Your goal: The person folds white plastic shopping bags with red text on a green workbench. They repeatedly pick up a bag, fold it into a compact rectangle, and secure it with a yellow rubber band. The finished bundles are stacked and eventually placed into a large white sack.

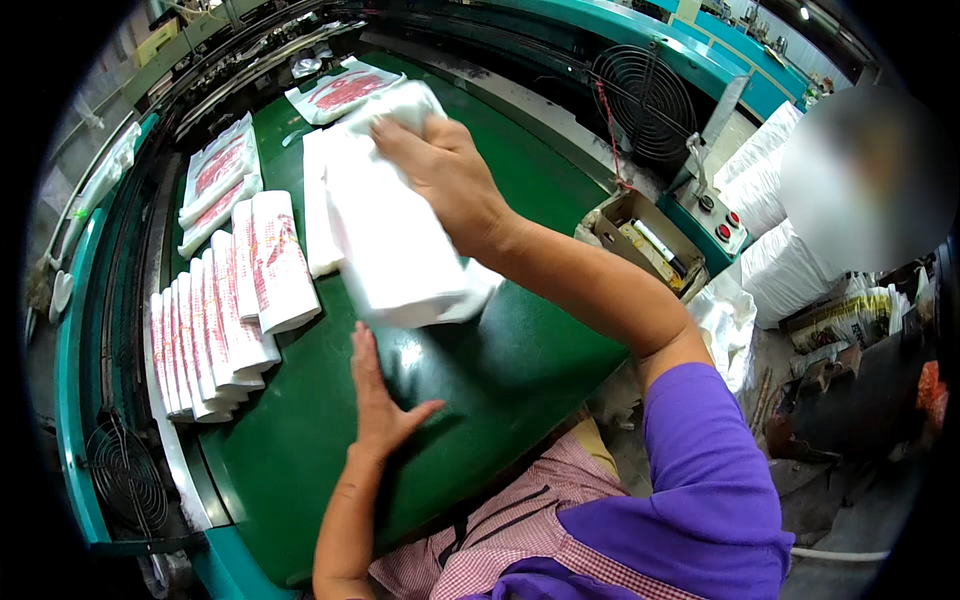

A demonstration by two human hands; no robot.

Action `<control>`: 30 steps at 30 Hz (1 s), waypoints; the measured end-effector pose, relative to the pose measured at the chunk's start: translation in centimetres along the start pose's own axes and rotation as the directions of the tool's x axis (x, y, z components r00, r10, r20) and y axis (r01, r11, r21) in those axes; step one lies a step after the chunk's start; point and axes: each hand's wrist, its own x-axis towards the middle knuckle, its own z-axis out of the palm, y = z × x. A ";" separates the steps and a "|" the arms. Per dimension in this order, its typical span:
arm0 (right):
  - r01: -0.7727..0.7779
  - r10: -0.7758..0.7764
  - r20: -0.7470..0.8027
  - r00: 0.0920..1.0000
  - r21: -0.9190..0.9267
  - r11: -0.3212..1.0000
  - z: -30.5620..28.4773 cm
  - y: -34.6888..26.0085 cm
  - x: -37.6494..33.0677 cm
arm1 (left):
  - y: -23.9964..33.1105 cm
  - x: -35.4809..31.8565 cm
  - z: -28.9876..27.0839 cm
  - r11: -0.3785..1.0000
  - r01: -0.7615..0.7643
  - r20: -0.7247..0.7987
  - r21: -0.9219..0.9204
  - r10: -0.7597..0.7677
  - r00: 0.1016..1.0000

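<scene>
Count of the things around the green table

On the green table [280,470] I count three flat piles of printed bags: two at its left edge [220,170], one at its far end [350,92]. On its left part there is one row of folded printed bundles [285,260], about ten; they overlap, so the exact number I cannot tell. Over its middle are two hands, one left hand [385,405] and one right hand [445,185], with one white bundle [400,245] in the right. Beyond the table's right side there are one open box [618,215], with at least one marker pen [655,243], and two red buttons [733,218]. Round black fan guards are two: one past its far right side [645,100], one at its near left corner [127,475].
</scene>
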 end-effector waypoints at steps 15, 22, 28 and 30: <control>0.367 0.430 0.399 0.810 -0.917 0.159 -8.2 11.9 -6.9 | 2.6 -11.3 -6.6 0.340 0.571 0.164 -0.748 -0.738 0.654; -0.211 0.465 0.143 0.874 -0.750 0.626 -9.3 6.6 -20.1 | 2.0 -15.7 -8.6 0.413 0.663 0.138 -0.624 -0.777 0.614; 0.373 0.311 0.525 0.792 -0.820 0.434 -12.6 2.5 -24.0 | 2.6 -16.1 -9.9 0.302 0.563 0.257 -0.769 -0.661 0.705; 0.580 0.429 0.612 0.664 -0.784 0.221 -13.2 3.9 -25.7 | 2.2 -17.6 -10.5 0.758 0.525 0.193 -0.387 -0.491 0.850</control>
